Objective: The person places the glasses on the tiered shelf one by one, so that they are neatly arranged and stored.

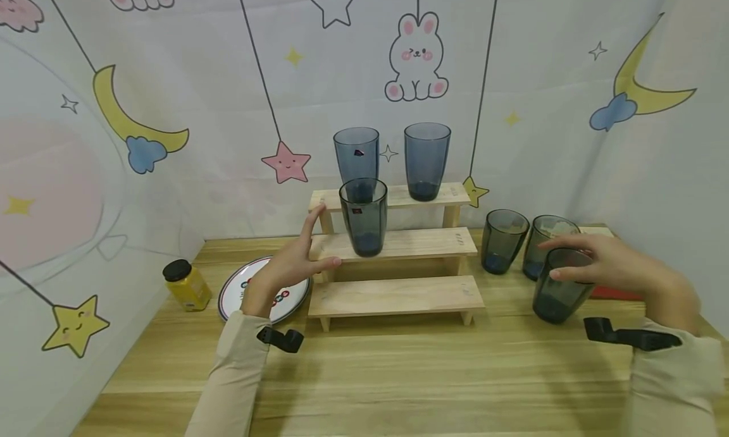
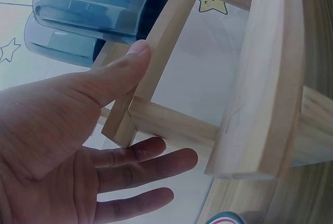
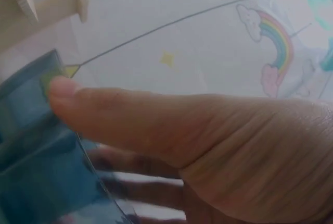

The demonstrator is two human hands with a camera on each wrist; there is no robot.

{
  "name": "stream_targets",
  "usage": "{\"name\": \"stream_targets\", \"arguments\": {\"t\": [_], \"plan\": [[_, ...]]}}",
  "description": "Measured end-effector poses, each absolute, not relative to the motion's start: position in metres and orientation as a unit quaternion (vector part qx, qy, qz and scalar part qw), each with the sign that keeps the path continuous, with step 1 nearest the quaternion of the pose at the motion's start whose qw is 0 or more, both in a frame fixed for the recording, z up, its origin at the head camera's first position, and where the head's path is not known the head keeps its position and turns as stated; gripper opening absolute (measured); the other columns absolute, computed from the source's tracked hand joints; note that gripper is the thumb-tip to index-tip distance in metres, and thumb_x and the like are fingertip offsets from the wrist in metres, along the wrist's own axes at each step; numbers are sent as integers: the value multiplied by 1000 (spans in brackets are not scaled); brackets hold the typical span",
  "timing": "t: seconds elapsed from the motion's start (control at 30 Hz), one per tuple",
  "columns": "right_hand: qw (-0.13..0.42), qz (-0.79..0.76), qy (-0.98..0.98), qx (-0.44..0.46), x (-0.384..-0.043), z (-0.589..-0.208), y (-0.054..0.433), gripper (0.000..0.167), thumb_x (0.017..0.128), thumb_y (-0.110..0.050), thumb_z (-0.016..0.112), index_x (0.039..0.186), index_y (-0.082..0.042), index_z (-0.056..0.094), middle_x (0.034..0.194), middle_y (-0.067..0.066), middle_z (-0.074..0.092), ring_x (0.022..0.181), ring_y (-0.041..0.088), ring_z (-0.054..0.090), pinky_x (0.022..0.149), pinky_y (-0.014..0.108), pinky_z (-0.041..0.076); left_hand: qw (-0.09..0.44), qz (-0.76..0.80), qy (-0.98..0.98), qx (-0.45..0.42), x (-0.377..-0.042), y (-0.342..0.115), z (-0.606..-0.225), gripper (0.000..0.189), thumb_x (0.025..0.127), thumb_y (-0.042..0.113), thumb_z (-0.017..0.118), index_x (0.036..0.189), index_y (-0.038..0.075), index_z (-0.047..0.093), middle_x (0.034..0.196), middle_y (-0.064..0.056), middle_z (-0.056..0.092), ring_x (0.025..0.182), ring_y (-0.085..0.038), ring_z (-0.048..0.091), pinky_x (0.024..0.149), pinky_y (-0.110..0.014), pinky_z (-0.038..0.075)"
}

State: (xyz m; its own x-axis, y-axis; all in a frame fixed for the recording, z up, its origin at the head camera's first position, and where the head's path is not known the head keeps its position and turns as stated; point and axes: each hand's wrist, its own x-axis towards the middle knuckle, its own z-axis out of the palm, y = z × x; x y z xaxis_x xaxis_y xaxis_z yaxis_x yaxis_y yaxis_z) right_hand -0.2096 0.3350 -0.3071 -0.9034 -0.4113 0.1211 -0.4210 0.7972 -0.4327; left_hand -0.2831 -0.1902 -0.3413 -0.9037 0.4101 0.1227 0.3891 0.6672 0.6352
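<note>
Head view has my left hand (image 1: pixel 289 261) holding nothing, fingers spread wide at the left end of the wooden stand (image 1: pixel 418 241), just left of the glass (image 1: pixel 364 225) on its middle board. Beyond the stand, two more glasses (image 1: pixel 504 242) stand on the bench (image 1: pixel 455 374) behind the front tumbler (image 1: pixel 554 298). Its long axis leans slightly rightward, below and left of my nearer right hand (image 1: pixel 615 266), whose thumb and fingers grip its upper wall.

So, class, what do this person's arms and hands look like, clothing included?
The left sleeve and right sleeve are light beige. Near the end of each sits a small, angular black fitting. The left hand and right hand are ungloved.
</note>
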Motion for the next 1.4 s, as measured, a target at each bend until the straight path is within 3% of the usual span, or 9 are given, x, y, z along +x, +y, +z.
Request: {"name": "stream_targets", "arguments": {"t": [0.1,0.17,0.23,0.3,0.57,0.67,0.97,1.23,1.4], "plan": [[-27,244,-944,219,-210,-308,340,55,90,-18,77,137,2,56,134,32,53,111,38,62,81,46,53,16,344,913,217,-283,-191,-341,106,90,44,74,158,42,-8,158,-30,24,113,-49,59,86,-58,50],[-48,254,-941,220,-210,-309,343,61,89,-16,77,140,5,52,138,35,48,102,24,65,77,37,53,15,342,914,217,-283,-191,-341,106,90,44,74,158,41,-7,157,-30,26,113,-50,59,86,-58,50],[-64,267,-937,216,-211,-311,345,65,87,-14,79,142,2,49,139,34,46,95,10,63,75,30,52,14,342,914,217,-283,-191,-341,106,90,44,74,158,41,-7,157,-31,26,114,-50,59,87,-59,49],[-72,269,-937,211,-211,-313,347,69,86,-15,80,144,-1,46,140,34,45,97,7,60,76,28,52,13,341,914,218,-283,-191,-341,106,91,44,74,158,41,-7,156,-31,27,115,-51,58,87,-59,49],[-91,267,-937,206,-209,-317,350,78,86,-18,81,151,-11,38,132,30,52,109,37,59,80,36,52,10,337,917,215,-283,-191,-341,105,91,43,74,159,40,-7,155,-32,29,118,-52,55,90,-60,47],[-91,267,-937,203,-208,-317,349,78,86,-18,81,150,-12,38,129,29,53,109,37,60,79,35,52,7,337,916,216,-283,-191,-342,105,91,42,74,159,40,-6,155,-33,29,122,-53,52,92,-62,46],[-89,252,-943,198,-207,-313,346,80,86,-19,81,147,5,34,125,30,54,108,43,63,77,32,53,6,334,917,218,-283,-189,-341,105,91,39,74,159,39,-6,153,-34,32,119,-52,55,89,-61,48],[-78,257,-942,200,-207,-313,345,79,84,-18,82,145,6,38,121,28,56,103,41,65,73,31,54,9,333,918,216,-283,-188,-340,105,92,39,74,159,39,-6,153,-34,31,119,-52,55,90,-61,47],[-72,250,-946,193,-206,-310,342,79,84,-23,82,146,2,41,130,31,53,105,39,64,73,33,54,11,332,919,214,-283,-189,-341,105,91,44,73,158,41,-7,154,-33,30,115,-51,58,87,-59,49]]}}
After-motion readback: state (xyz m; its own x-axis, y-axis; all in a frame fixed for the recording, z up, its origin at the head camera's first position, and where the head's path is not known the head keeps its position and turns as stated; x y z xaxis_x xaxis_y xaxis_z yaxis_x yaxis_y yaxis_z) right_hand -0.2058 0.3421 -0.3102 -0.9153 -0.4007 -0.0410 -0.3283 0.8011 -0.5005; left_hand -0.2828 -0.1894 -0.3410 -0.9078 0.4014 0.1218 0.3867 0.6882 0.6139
